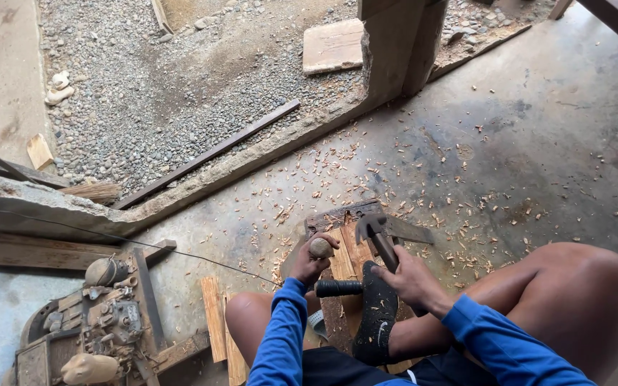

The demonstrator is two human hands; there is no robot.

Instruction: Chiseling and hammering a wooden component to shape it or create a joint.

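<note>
My left hand [309, 263] grips a small rounded piece of wood [321, 247], holding it down on a worn wooden board [345, 250] on the floor. My right hand [410, 279] is closed around the handle of a small hatchet [382, 230], whose metal head hangs just above the board, to the right of the wood piece. A foot in a black sock [376, 314] rests on the board between my arms. A black cylindrical handle [337, 288] lies beside the sock, under my left wrist. Both sleeves are blue.
Wood chips [423, 179] are scattered over the concrete floor. A box of carved wooden pieces and tools [101, 322] stands at the lower left. Loose planks [214, 318] lie by my left knee. A concrete kerb [237, 168] and post [398, 46] border a gravel yard.
</note>
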